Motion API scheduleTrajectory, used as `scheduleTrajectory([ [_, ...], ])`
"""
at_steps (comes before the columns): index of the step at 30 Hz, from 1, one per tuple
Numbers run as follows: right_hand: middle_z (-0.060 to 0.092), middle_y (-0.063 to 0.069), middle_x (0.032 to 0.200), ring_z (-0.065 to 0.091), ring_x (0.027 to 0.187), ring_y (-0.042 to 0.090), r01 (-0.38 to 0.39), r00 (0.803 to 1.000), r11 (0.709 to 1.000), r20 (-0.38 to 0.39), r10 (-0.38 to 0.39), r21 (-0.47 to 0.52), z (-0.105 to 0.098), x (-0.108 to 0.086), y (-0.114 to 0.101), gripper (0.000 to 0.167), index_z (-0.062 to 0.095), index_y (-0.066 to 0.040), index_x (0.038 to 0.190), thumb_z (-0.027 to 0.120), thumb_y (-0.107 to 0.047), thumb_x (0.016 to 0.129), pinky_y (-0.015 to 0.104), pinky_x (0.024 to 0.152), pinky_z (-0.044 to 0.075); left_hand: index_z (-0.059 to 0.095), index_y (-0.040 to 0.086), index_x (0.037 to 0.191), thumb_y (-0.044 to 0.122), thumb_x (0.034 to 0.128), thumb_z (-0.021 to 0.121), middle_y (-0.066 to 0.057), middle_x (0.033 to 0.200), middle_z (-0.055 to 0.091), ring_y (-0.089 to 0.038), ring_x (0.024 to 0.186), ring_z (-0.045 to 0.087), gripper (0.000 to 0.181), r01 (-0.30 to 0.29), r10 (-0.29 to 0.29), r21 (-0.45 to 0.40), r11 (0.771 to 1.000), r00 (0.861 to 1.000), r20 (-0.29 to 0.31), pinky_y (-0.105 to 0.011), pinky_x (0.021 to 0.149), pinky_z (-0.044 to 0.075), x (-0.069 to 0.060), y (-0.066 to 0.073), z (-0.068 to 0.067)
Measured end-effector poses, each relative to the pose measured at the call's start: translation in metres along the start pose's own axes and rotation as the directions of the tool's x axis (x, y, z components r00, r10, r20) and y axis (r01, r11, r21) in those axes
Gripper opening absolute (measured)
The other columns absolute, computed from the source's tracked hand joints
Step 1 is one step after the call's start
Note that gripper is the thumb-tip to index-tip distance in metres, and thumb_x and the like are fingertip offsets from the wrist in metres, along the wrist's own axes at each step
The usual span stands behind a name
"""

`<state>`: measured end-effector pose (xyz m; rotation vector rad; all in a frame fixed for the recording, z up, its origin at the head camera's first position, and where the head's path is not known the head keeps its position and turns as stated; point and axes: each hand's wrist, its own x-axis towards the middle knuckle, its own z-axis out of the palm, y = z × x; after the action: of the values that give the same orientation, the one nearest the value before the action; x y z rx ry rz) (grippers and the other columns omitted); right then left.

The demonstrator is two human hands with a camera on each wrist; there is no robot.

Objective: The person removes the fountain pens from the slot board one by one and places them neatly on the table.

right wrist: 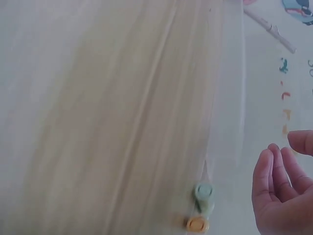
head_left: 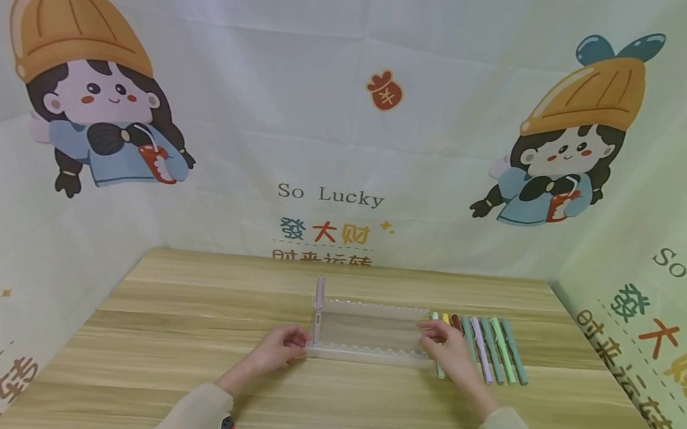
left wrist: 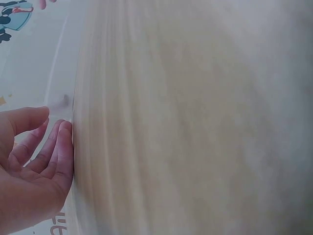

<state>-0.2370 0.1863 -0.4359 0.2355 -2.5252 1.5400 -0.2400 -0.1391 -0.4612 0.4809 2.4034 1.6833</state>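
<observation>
A clear plastic pen rack with scalloped edges stands on the table. One pale pink pen lies across its leftmost notches. My left hand is at the rack's left end, its fingertips at or very near the front corner. In the left wrist view the left hand's thumb stands apart from the loosely bent fingers. My right hand hovers by the rack's right end, partly over the nearest pens. In the right wrist view the right hand has loosely bent fingers and nothing between them and the thumb.
Several pens in green, yellow, red, purple and teal, such as a purple pen, lie side by side right of the rack. The wooden table meets a printed cloth backdrop at the back and sides.
</observation>
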Motion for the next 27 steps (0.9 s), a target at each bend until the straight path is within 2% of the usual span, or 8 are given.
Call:
scheduleTrajectory([
  [6, 0.061, 0.014, 0.085, 0.056, 0.074, 0.018, -0.016, 1.0, 0.997, -0.003, 0.016, 0.08, 0.017, 0.005, -0.006, 0.022, 0.06, 0.003, 0.1, 0.06, 0.003, 0.079, 0.024, 0.058, 0.046, 0.052, -0.011, 0.098, -0.004, 0.0804, 0.055, -0.01, 0.084, 0.054, -0.017, 0.072, 0.051, 0.019, 0.003, -0.003, -0.002, 1.0, 1.0, 0.003, -0.034, 0.06, 0.047, 0.0, 0.0, 0.0],
  [13, 0.058, 0.02, 0.087, 0.057, 0.072, 0.02, -0.019, 1.0, 0.977, 0.021, 0.015, 0.212, 0.043, 0.011, -0.013, 0.022, 0.058, 0.006, 0.101, 0.057, 0.006, 0.079, 0.027, 0.059, 0.049, 0.052, -0.011, 0.098, -0.004, 0.0802, 0.054, -0.01, 0.084, 0.053, -0.017, 0.073, 0.051, 0.019, 0.009, -0.009, -0.005, 1.0, 1.0, 0.001, -0.034, 0.061, 0.047, 0.0, 0.0, 0.0],
  [20, 0.059, 0.023, 0.09, 0.058, 0.077, 0.024, 0.013, 0.998, 0.971, 0.059, -0.028, 0.239, 0.064, 0.014, -0.023, 0.025, 0.056, 0.008, 0.103, 0.058, 0.006, 0.078, 0.026, 0.063, 0.049, 0.052, -0.01, 0.099, -0.003, 0.0813, 0.055, -0.01, 0.085, 0.054, -0.018, 0.074, 0.052, 0.019, 0.015, -0.015, -0.003, 1.0, 1.0, -0.002, -0.035, 0.061, 0.047, -0.001, 0.001, 0.0],
  [27, 0.06, 0.022, 0.092, 0.058, 0.084, 0.029, 0.06, 0.994, 0.967, 0.069, -0.08, 0.248, 0.084, 0.019, -0.027, 0.027, 0.054, 0.01, 0.105, 0.058, 0.005, 0.079, 0.026, 0.071, 0.047, 0.05, -0.013, 0.099, -0.006, 0.0814, 0.053, -0.013, 0.087, 0.054, -0.021, 0.075, 0.052, 0.019, 0.01, -0.01, -0.007, 1.0, 1.0, 0.01, -0.042, 0.063, 0.047, 0.002, -0.003, 0.0],
])
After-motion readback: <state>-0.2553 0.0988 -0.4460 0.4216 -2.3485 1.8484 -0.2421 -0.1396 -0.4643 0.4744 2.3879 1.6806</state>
